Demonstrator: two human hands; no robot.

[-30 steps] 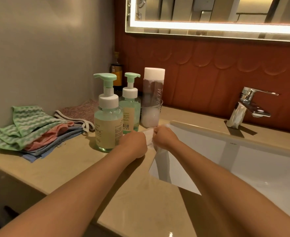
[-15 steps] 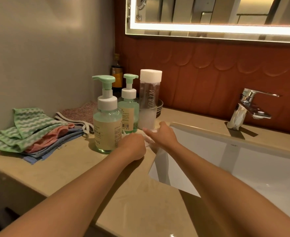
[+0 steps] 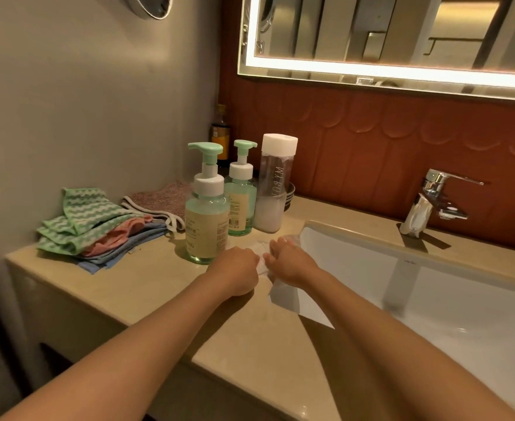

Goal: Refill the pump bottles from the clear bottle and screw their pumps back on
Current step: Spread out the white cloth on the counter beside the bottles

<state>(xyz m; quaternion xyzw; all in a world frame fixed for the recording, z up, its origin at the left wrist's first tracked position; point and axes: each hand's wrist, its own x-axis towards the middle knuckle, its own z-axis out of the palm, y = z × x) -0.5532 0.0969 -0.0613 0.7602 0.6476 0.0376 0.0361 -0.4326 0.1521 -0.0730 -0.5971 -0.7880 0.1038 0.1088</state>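
Two green-tinted pump bottles stand on the beige counter (image 3: pixel 159 293) with their mint pumps on: a larger one (image 3: pixel 206 226) in front and a smaller one (image 3: pixel 240 208) behind it. Right of them stands the tall clear bottle (image 3: pixel 272 189), white cap on, with milky liquid in its lower part. In front of the bottles, at the sink's left corner, both hands rest on a crumpled white tissue (image 3: pixel 260 253). My left hand (image 3: pixel 235 268) is fisted on its left side. My right hand (image 3: pixel 289 262) has curled fingers on its right side.
A white sink basin (image 3: pixel 432 299) fills the right, with a chrome faucet (image 3: pixel 432 202) behind it. Folded cloths (image 3: pixel 89 223) lie in a pile at the left. A brown bottle (image 3: pixel 220 135) stands in the corner, and a dark dish (image 3: pixel 289 196) sits behind the clear bottle.
My right hand stretched its fingers out along the tissue, then curled back onto it. The left fist stayed close by on the tissue. The bottles have not moved.
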